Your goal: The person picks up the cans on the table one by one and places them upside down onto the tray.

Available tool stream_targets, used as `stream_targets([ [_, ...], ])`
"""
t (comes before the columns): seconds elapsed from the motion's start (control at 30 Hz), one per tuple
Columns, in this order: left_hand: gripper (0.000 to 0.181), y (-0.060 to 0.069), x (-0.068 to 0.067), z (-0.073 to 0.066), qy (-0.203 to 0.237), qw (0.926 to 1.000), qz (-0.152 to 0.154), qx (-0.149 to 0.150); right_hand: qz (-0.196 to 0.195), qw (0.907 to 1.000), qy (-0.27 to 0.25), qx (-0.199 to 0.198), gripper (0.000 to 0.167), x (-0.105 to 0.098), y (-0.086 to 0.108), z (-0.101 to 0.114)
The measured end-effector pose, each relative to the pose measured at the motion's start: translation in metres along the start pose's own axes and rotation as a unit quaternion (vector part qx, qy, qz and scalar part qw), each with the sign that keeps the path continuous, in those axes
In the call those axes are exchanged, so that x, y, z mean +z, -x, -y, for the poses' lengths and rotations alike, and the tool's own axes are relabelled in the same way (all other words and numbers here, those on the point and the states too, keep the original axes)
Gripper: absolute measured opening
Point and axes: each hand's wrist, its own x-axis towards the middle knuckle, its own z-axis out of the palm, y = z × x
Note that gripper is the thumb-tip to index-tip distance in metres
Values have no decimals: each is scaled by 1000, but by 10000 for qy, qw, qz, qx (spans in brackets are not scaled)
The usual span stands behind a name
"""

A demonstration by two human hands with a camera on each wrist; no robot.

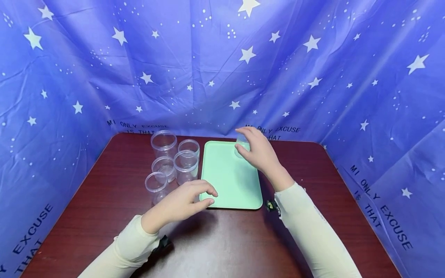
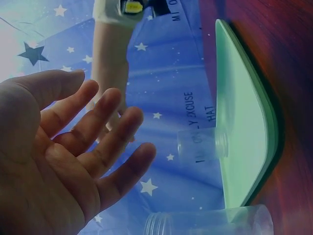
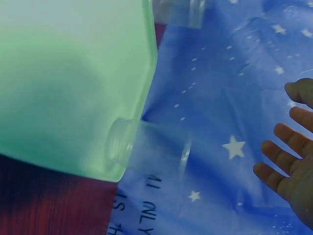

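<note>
A small clear plastic jar [image 1: 244,144] stands at the far right corner of the green tray [image 1: 226,181]. Its ridged end is down on the tray, as the jar [image 3: 159,149] shows in the right wrist view. My right hand [image 1: 260,151] is just above and beside it, and in the right wrist view the spread fingers [image 3: 281,159] are apart from it. Over the tray's near left corner hovers my left hand [image 1: 182,202], fingers loosely bent, holding nothing. The left wrist view shows its palm [image 2: 63,171] and the jar [image 2: 203,144] beyond.
Several clear jars of different sizes, among them a tall jar [image 1: 185,168], stand upright in a group left of the tray. The dark red table [image 1: 306,231] extends around them. A blue star-printed cloth [image 1: 194,69] hangs behind and at both sides.
</note>
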Motion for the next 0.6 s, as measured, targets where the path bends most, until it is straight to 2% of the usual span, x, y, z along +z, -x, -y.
stream_targets([
  [0.13,18,0,-1,-2,-60,10000,3,-9,-503,9978,-357,-238,48,-4,18,8],
  [0.23,17,0,-2,-4,-93,9999,20,-40,-738,9942,-644,-449,48,-6,33,12],
  [0.4,16,1,-3,-7,-124,9999,-19,-11,-965,9895,-849,-667,49,-9,56,16],
  [0.6,16,4,-5,-10,-184,9997,-164,41,-1056,9873,-986,-665,50,-10,79,19],
])
